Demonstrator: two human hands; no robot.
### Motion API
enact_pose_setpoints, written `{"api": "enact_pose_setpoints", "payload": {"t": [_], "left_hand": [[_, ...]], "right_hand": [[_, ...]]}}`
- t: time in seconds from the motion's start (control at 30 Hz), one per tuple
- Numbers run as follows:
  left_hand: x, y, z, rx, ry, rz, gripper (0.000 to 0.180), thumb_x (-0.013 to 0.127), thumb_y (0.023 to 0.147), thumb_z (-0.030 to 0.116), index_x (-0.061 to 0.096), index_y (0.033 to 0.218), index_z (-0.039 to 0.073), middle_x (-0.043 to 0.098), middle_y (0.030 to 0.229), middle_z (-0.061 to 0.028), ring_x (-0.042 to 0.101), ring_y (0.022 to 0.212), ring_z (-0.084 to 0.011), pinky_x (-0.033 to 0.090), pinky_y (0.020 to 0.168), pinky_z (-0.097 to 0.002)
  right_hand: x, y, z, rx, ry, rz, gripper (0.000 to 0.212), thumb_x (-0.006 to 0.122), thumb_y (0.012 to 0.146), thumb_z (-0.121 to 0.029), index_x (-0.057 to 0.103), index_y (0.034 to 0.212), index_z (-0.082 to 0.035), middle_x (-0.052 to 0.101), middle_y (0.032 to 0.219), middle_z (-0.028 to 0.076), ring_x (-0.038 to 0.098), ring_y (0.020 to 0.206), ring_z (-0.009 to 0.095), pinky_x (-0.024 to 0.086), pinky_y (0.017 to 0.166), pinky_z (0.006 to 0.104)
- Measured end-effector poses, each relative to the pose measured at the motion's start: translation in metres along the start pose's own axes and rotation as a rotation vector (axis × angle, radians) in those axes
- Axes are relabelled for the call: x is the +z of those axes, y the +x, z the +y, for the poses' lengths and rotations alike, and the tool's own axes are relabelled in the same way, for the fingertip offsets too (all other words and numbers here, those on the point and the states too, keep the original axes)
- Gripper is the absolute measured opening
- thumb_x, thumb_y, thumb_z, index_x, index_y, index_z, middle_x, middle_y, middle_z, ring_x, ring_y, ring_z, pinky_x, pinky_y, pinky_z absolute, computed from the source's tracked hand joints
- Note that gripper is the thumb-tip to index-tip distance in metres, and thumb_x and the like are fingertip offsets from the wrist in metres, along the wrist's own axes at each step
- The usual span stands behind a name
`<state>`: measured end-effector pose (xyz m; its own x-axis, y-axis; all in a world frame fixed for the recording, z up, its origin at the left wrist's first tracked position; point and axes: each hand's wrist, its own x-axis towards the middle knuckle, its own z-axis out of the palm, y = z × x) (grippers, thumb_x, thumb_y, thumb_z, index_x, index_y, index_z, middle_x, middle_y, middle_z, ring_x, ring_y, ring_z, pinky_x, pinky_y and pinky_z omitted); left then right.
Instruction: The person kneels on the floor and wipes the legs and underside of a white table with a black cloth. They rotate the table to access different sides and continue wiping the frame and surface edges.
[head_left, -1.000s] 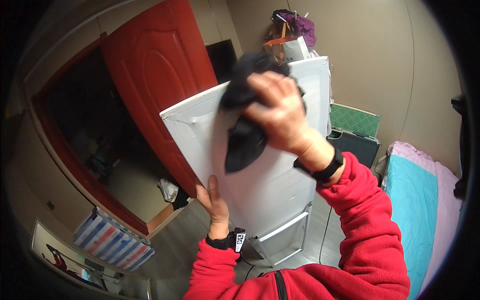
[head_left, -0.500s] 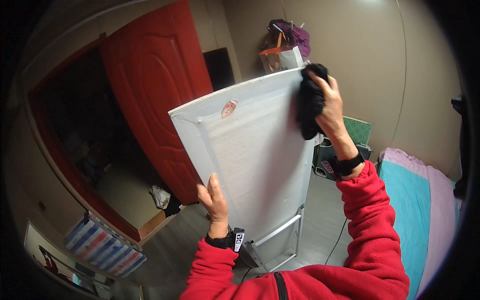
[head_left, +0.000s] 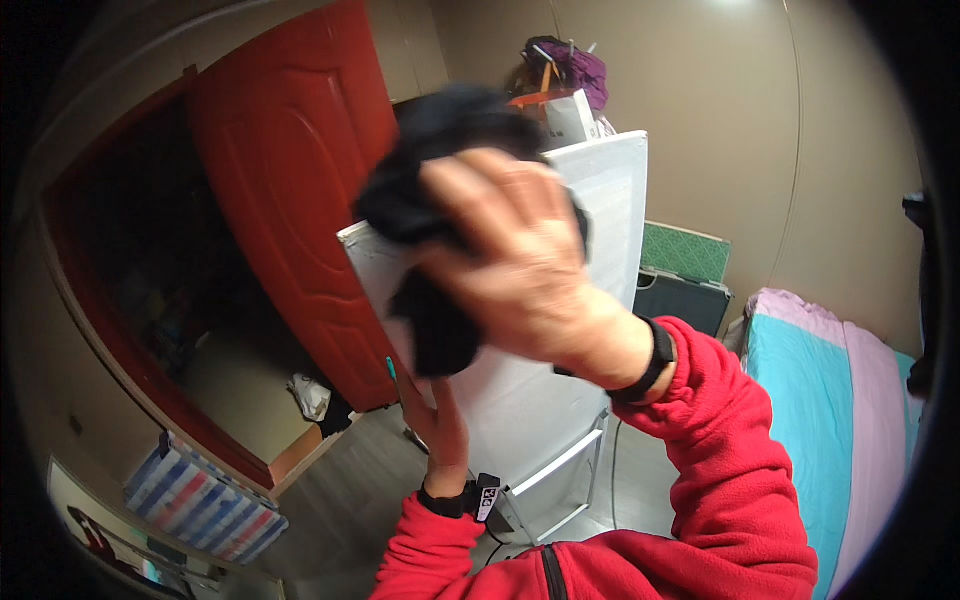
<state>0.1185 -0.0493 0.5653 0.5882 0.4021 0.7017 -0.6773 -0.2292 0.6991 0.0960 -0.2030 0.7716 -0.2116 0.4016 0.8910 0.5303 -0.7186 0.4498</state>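
A white folding table stands tilted up on edge in front of me, its pale metal leg frame near the floor. On its left edge is my left hand, closed around the rim, with the fingertips partly hidden. My right hand, smeared by motion, grips a bunched black cloth. Hand and cloth are in front of the panel's upper left part and hide much of it. Whether the cloth touches the surface I cannot tell.
A red door stands open at left, near a striped bag. Behind the table are bags and a green-patterned panel. A bed with turquoise and pink covers lies at right. A cable runs along the floor.
My right hand has swept the black cloth from the table's upper right edge leftward and closer to me. My left hand keeps its hold on the left edge.
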Motion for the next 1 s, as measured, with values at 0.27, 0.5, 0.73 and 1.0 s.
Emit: {"api": "enact_pose_setpoints", "payload": {"t": [0.27, 0.5, 0.73, 1.0], "left_hand": [[0.005, 0.000, 0.024, 0.056, -0.016, 0.022, 0.041, 0.058, 0.099, 0.017, 0.050, 0.131, -0.008, 0.062, 0.124, -0.0179, 0.059, 0.108, -0.0224, 0.045, 0.094, -0.0332], [0.003, -0.003, 0.024, -0.031, -0.202, -0.013, 0.044, 0.056, 0.100, 0.016, 0.046, 0.136, -0.007, 0.060, 0.126, -0.0159, 0.057, 0.110, -0.0218, 0.043, 0.098, -0.0333], [0.005, -0.006, 0.014, 0.065, -0.159, 0.009, 0.041, 0.058, 0.098, 0.018, 0.050, 0.128, -0.010, 0.065, 0.108, -0.0149, 0.060, 0.094, -0.0201, 0.049, 0.085, -0.0338], [0.004, -0.005, 0.011, 0.067, -0.067, 0.023, 0.037, 0.059, 0.098, 0.020, 0.052, 0.120, -0.009, 0.066, 0.100, -0.0140, 0.060, 0.086, -0.0194, 0.050, 0.078, -0.0339]], "right_hand": [[0.016, 0.028, -0.024, 0.030, -0.024, -0.095, 0.025, 0.066, 0.068, -0.023, 0.072, 0.091, -0.017, 0.053, 0.121, 0.012, 0.052, 0.112, 0.031, 0.044, 0.085, 0.0428], [-0.004, -0.007, 0.026, 0.108, -0.045, -0.172, 0.019, 0.068, 0.070, -0.016, 0.070, 0.088, -0.013, 0.055, 0.114, 0.013, 0.055, 0.106, 0.032, 0.043, 0.084, 0.0431], [-0.063, -0.102, 0.180, 0.410, -0.643, -0.378, 0.030, 0.066, 0.070, -0.007, 0.069, 0.100, -0.007, 0.057, 0.123, 0.019, 0.057, 0.112, 0.039, 0.048, 0.088, 0.0457], [-0.105, -0.133, 0.211, 0.893, -0.047, -0.142, 0.037, 0.064, 0.089, -0.022, 0.067, 0.124, -0.012, 0.063, 0.110, 0.018, 0.063, 0.107, 0.034, 0.050, 0.093, 0.0381]]}}
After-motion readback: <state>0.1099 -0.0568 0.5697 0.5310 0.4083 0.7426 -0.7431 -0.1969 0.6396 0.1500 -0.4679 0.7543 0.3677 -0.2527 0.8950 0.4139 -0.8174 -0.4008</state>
